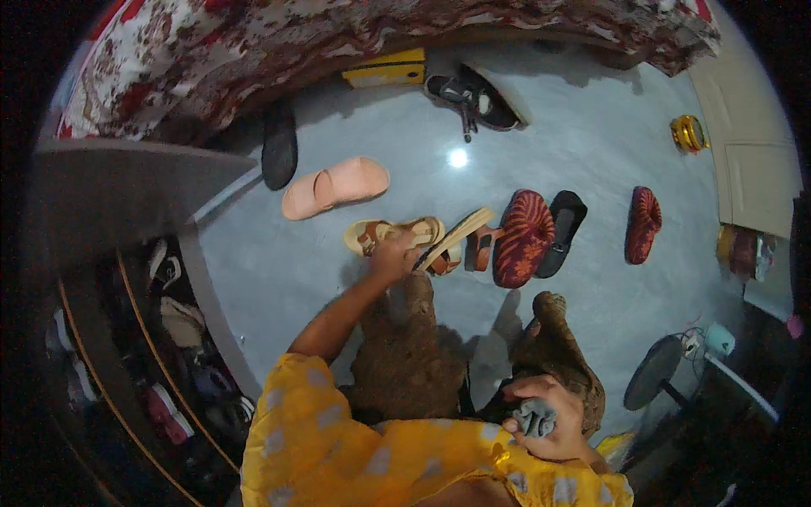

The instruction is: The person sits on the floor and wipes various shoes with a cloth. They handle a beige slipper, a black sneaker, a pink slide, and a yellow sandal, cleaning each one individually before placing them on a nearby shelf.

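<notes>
My left hand (395, 256) reaches down among a group of tan and brown sandals, its fingers closed at the heel end of a sandal (460, 237) tipped up on its edge. Another tan sandal (363, 237) lies flat just beyond that hand, partly covered by it. Close to my lap, my right hand (557, 414) is wrapped round a crumpled grey cloth (535, 417). Beside the sandals, to the right, sit a red patterned slipper (524, 239) and a black slip-on shoe (563, 234).
A pink slide (336, 188) and a dark sole (280, 148) lie at the left. Farther off are dark lace-up shoes (473, 97) and a yellow box (384, 69). Another red slipper (644, 225) rests rightward. An open shoe cabinet (127, 279) flanks me at left.
</notes>
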Motion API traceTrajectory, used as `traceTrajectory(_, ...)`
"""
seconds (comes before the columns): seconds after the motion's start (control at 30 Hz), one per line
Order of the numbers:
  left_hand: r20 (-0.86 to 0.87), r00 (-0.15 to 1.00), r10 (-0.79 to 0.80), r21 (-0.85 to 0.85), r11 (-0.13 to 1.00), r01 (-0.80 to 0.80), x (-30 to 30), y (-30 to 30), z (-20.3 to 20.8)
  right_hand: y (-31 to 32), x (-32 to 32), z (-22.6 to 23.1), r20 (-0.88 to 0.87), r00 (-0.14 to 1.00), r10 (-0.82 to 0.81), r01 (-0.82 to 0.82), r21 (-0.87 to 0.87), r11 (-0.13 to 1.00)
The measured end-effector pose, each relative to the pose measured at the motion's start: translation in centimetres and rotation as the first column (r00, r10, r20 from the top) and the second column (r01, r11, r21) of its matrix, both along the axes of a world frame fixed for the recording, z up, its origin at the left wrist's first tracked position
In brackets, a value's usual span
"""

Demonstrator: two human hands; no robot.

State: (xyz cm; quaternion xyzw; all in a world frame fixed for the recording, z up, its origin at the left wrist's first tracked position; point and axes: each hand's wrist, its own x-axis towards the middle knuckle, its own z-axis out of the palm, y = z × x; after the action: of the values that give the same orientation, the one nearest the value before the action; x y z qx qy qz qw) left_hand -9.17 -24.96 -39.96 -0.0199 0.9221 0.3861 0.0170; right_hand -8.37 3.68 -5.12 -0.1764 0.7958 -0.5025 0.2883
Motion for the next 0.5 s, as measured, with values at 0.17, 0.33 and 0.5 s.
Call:
traceTrajectory(0.17,-0.196,0.910,0.367,-0.025,0.925,-0.378,-1.9,-6.8,2.2,-0.2,0.5,0.0,0.061,0.996,-0.062,0.059,0.041,0.997)
traceTrajectory(0.33,-0.065,0.887,0.457,-0.558,0.721,-0.412,-3.4,-15.3,1.2,-0.8,0.3,0.1,0.036,0.999,0.002,-0.003,0.032,0.999)
traceTrajectory(0.5,0.299,0.880,0.369,-0.639,0.762,-0.102,-7.3,-17.5,1.7,-1.2,0.7,0.3,0.047,0.999,0.005,-0.008,0.059,0.998)
